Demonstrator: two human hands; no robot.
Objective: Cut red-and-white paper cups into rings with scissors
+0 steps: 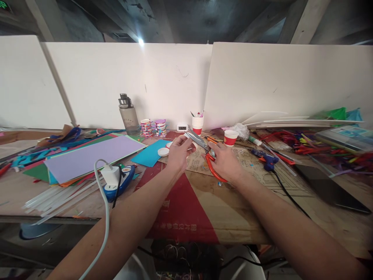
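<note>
My right hand [225, 161] grips orange-handled scissors [214, 171], whose grey blades [196, 140] point up and left over the table. My left hand [178, 152] is raised beside the blade tips, its fingers pinched around something small and pale that I cannot make out. Both hands hover above brown printed cardboard [233, 194] with a red triangle. A white round lid [163, 152] lies just left of my left hand on a blue sheet of paper [148, 154].
Lilac paper sheet [90, 155] and clear glue sticks [55, 198] at left, with a white charger [110, 175] and blue glue gun [124, 182]. Water bottle [128, 115], tape rolls [153, 127], red-and-white paper cups [230, 137] behind. Another glue gun [269, 161], a dark tablet [329, 188] and coloured sticks [320, 149] at right.
</note>
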